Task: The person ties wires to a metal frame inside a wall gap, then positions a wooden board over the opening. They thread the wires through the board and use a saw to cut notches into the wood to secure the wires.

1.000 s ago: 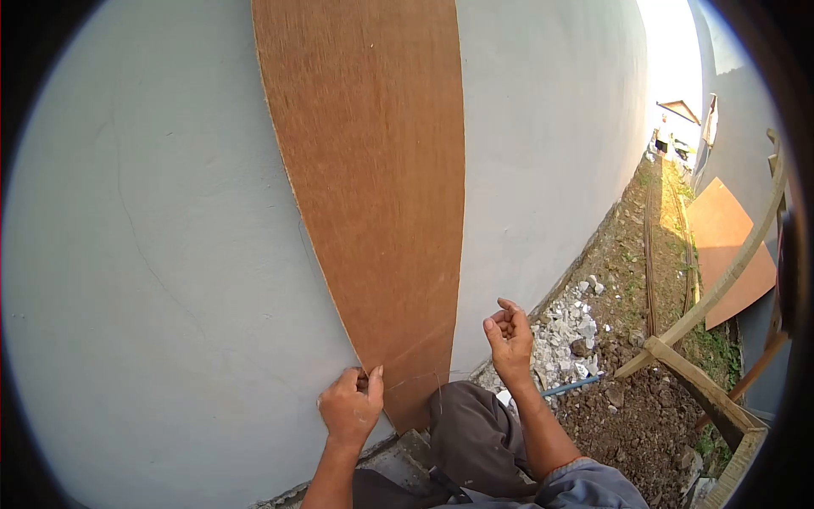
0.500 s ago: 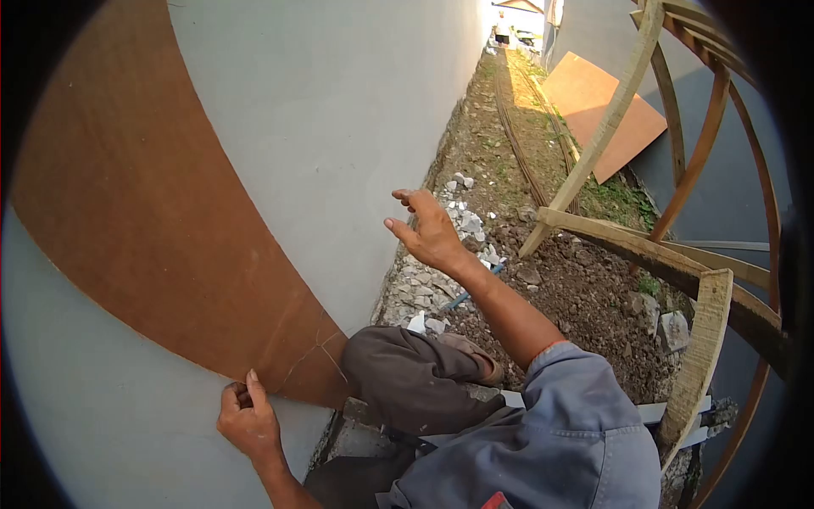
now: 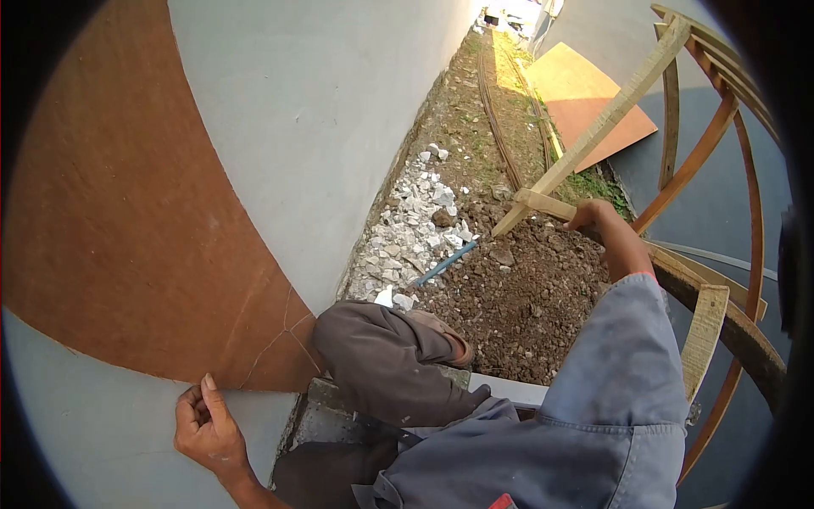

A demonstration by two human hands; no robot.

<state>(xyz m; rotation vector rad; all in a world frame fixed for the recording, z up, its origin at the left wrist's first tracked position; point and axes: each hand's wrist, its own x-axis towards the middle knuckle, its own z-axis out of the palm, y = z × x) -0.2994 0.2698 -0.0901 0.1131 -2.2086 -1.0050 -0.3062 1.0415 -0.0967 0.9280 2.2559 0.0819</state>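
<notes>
A large reddish-brown board (image 3: 144, 212) leans against the grey wall on the left, with pale lines near its lower corner. At its lower edge is my left hand (image 3: 212, 431), closed, its thumb on the board's face and its other fingers curled. On the right stands a frame of rough timber pieces (image 3: 606, 127). My right hand (image 3: 598, 225) is closed over one of its crosspieces, close to a joint; the fingertips are partly hidden.
White rubble (image 3: 415, 216) lines the wall base beside a heap of brown soil (image 3: 543, 297). A blue pipe (image 3: 445, 263) lies between them. Long thin rods (image 3: 496, 127) run along the passage. Another brown board (image 3: 585, 102) leans on the right wall (image 3: 704, 195).
My right hand has moved right and down from mid-air onto the timber frame. My left hand remains at the board's edge. The view has shifted slightly.
</notes>
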